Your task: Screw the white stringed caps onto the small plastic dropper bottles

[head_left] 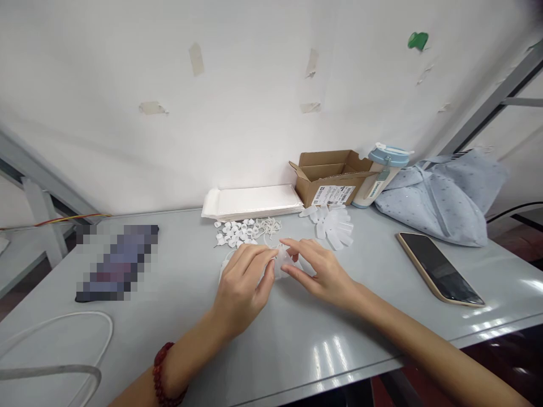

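My left hand [244,285] and my right hand [324,268] meet at the middle of the table. Between their fingertips is a small translucent plastic piece [283,261], pinched from both sides and partly covered by the fingers. Just beyond the hands lie a heap of small white plastic parts [233,233] and a tangle of thin whitish cords [269,226]. To the right of these, flat translucent strips [335,229] are fanned out in a loose pile. Something pale under my left fingers is mostly hidden.
Along the wall stand a stack of white padded envelopes [258,202], an open cardboard box [331,189] and a blue-lidded tumbler [377,181]. A light blue cloth bag [432,198] and a phone [439,271] lie right. At left are a blurred-out dark item [119,263] and a cable [95,370].
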Available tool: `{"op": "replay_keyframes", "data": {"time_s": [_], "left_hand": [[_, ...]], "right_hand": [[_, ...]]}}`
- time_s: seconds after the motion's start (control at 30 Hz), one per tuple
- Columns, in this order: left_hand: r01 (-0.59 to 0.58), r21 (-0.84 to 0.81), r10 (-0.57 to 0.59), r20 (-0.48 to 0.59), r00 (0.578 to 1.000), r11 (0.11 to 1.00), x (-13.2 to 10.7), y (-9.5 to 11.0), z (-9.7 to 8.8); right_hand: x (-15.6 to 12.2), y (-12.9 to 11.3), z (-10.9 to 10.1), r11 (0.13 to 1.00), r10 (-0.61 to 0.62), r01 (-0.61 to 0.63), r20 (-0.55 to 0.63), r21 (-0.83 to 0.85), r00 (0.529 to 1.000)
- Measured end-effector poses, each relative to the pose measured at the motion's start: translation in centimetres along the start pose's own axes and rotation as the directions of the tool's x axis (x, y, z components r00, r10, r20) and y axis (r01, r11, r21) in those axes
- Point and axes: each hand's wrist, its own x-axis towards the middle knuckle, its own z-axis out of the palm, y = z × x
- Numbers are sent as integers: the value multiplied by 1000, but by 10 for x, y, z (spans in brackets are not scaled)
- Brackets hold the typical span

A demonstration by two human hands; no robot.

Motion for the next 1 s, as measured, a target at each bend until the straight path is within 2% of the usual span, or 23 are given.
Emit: {"op": "replay_keyframes", "data": {"time_s": [0.13,0.33,0.6,0.73,0.9,1.0], "left_hand": [[-14,33,12,48,999,999,-1,0,0],[-65,59,62,57,996,996,-1,1,0],[-108,98,100,84,991,989,-4,0,3],[-84,105,76,72,994,991,3,1,2],[-181,185,146,188,971,966,17,1,5],[-184,202,144,198,970,962,23,-1,12]], "right_hand": [[-1,-1,0,999,32,-32,-9,11,999],[0,-1,-1,997,66,-64,-52,34,996],[2,-3,-5,970,196,-187,-42,157,980],[4,-4,-8,931,318,-312,-2,189,948],[8,-4,-14,865,440,-437,46,247,897],[10,-1,-16,831,480,-476,62,287,875]]}}
